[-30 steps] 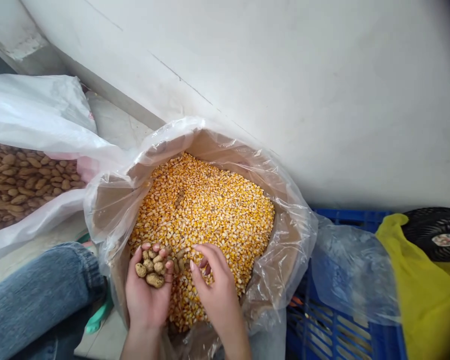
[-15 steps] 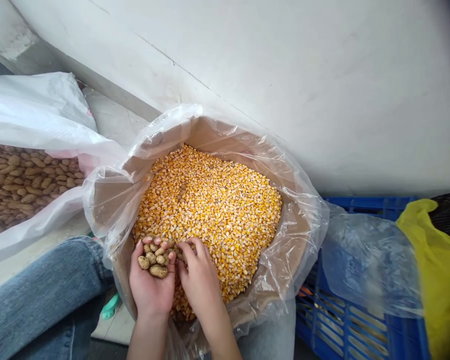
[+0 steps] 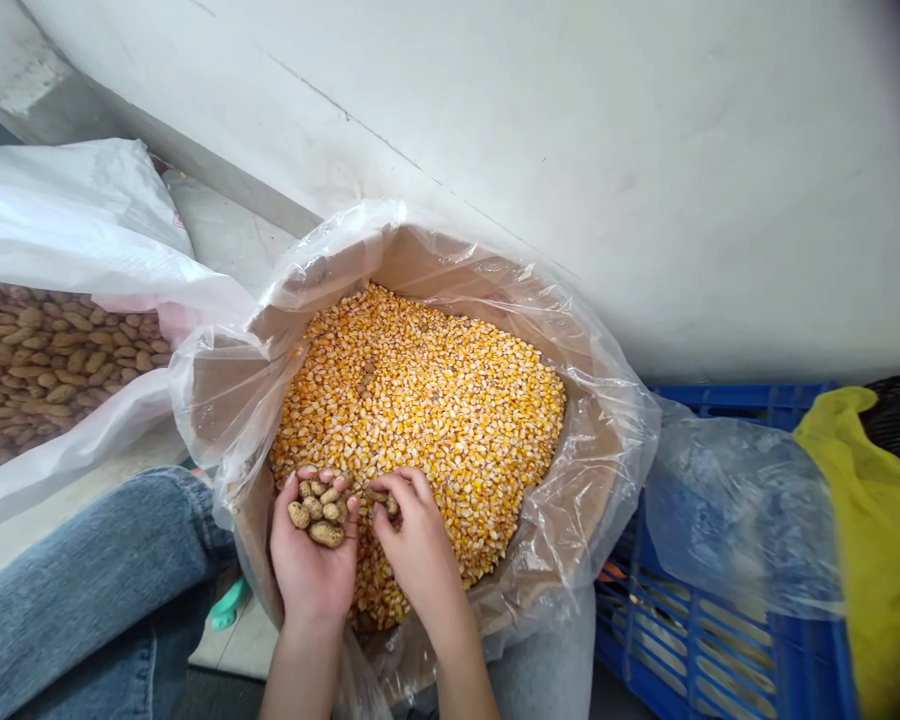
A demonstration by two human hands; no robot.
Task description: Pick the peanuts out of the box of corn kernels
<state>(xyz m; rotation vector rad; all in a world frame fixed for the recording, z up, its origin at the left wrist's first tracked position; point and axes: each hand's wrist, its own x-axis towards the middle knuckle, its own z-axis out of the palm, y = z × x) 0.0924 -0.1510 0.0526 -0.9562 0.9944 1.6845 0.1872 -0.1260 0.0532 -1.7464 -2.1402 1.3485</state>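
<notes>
Peanuts (image 3: 326, 534), about eight, fill the left hand (image 3: 311, 570); the right hand (image 3: 420, 545) pinches one.

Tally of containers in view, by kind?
Brown sack lined with clear plastic, holding dried corn kernels: 1
White sack, holding unshelled peanuts: 1
Blue plastic crate: 1
Yellow plastic bag: 1
Total: 4

Left hand (image 3: 311, 570) cupped palm up, fingers curled in. Right hand (image 3: 418, 545) palm down just beside it, fingers bent, pinching downward. Left forearm (image 3: 300, 680) and right forearm (image 3: 469, 680) bare, rising from bottom of view.
</notes>
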